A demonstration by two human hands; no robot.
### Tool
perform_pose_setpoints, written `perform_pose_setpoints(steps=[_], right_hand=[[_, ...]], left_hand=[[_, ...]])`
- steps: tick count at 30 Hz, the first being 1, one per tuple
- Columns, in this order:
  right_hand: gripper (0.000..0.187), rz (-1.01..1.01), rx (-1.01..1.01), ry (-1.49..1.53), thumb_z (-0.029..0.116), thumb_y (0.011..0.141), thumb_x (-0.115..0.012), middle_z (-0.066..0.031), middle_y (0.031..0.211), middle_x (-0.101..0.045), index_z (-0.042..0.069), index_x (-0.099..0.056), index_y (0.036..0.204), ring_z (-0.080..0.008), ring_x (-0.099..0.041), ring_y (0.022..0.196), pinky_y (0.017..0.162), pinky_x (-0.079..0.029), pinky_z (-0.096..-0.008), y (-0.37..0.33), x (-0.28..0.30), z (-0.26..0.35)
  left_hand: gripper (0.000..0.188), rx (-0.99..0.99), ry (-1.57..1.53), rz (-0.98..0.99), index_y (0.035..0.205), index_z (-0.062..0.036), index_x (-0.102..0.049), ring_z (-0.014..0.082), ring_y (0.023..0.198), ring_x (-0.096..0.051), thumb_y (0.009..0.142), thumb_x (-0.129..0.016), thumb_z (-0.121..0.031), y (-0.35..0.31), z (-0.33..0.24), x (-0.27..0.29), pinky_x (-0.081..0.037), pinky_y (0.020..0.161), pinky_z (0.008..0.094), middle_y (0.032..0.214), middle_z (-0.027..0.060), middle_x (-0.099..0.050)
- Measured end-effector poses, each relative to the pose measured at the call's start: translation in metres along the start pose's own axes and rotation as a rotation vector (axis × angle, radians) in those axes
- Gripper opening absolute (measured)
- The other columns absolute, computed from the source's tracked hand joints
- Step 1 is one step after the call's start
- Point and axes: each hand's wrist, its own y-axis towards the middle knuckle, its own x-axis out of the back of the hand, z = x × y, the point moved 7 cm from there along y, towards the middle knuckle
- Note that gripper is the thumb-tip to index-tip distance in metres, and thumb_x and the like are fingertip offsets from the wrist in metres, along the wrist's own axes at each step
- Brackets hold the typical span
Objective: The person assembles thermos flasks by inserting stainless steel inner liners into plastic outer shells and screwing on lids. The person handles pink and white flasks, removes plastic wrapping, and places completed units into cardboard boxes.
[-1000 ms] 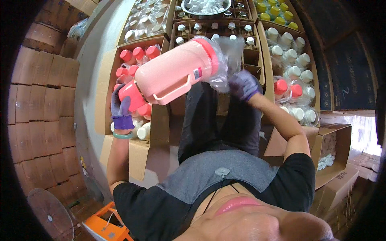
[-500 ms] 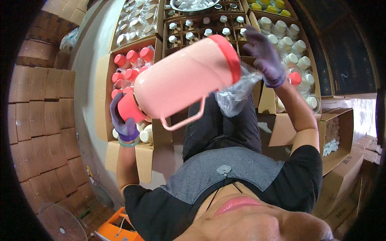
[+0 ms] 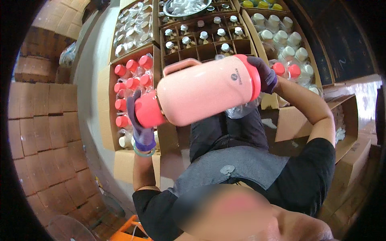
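Observation:
Across my lap I hold a pink vacuum jug (image 3: 205, 90) on its side, its coral-red cap to the left and coral-red base to the right. My left hand (image 3: 140, 126), in a purple-grey glove, is closed around the cap. Against the base, my gloved right hand (image 3: 264, 75) grips the rim, fingers partly hidden behind it. The jug's pink handle (image 3: 181, 65) points to the far side. A crumpled clear plastic bag (image 3: 241, 111) shows below the jug's base end, partly covered by it.
A carton (image 3: 105, 100) of red-capped bottles is at left. A divided carton (image 3: 193, 53) of white-capped bottles lies ahead, a metal bowl (image 3: 185, 15) of small white parts behind it. Another carton (image 3: 257, 44) of wrapped, pale-capped items stands at right. Stacked boxes (image 3: 44, 132) line the far left.
The jug has rolled so its handle moved from the near side to the far side, and it has shifted right. My right hand, previously spread apart from it, now grips the base.

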Motion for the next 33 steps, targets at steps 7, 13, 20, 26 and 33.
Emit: perform_pose_setpoints(steps=[7, 13, 20, 26, 33], right_hand=[[0.114, 0.12, 0.938, -1.784, 0.029, 0.058, -0.085, -0.0194, 0.147, -0.035, 0.002, -0.021, 0.149, -0.032, -0.044, 0.131, 0.106, -0.038, -0.0419, -0.073, -0.065, 0.073], [0.109, -0.016, 0.676, -0.676, 0.042, 0.072, -0.08, -0.011, 0.147, -0.038, 0.006, -0.015, 0.152, -0.0228, -0.04, 0.133, 0.11, -0.032, -0.0402, -0.043, 0.0, 0.085], [0.124, 0.317, 1.055, -1.403, 0.038, 0.056, -0.088, -0.021, 0.149, -0.028, 0.003, -0.014, 0.15, -0.0322, -0.038, 0.135, 0.109, -0.034, -0.0438, 0.001, -0.108, 0.039], [0.106, 0.221, 0.182, 0.058, 0.032, 0.068, -0.081, -0.0139, 0.141, -0.045, 0.0, -0.019, 0.148, -0.0264, -0.048, 0.128, 0.106, -0.039, -0.0381, 0.018, -0.059, 0.004], [0.124, 0.177, 1.008, -1.196, 0.034, 0.057, -0.089, -0.0171, 0.149, -0.032, 0.005, -0.014, 0.151, -0.0265, -0.037, 0.136, 0.111, -0.03, -0.0424, -0.01, -0.11, 0.036]], left_hand=[[0.074, 1.219, -0.831, 0.016, 0.14, -0.0042, -0.039, 0.0314, 0.126, -0.048, 0.088, -0.055, -0.054, -0.093, 0.145, -0.028, -0.043, 0.102, 0.0476, 0.14, 0.0127, -0.048], [0.043, 0.713, -0.363, 0.617, 0.121, -0.0008, -0.059, 0.0257, 0.112, -0.059, 0.099, -0.043, -0.033, -0.053, 0.129, -0.055, -0.05, 0.094, 0.0394, 0.122, 0.013, -0.061], [0.046, 0.06, 0.039, 0.41, 0.135, -0.0047, -0.048, 0.0211, 0.09, -0.066, 0.096, -0.05, -0.029, 0.049, 0.009, -0.136, -0.052, 0.077, 0.0275, 0.106, 0.0121, -0.066], [0.047, -0.631, 0.204, 0.326, 0.119, -0.0079, -0.062, 0.0398, 0.118, -0.052, 0.073, -0.062, -0.01, 0.058, -0.088, -0.136, -0.041, 0.101, 0.0417, 0.134, 0.024, -0.048], [0.059, 0.041, -0.077, 0.456, 0.135, -0.0049, -0.049, 0.0376, 0.118, -0.053, 0.081, -0.066, -0.023, 0.058, -0.019, -0.145, -0.045, 0.097, 0.0399, 0.134, 0.0194, -0.051]])
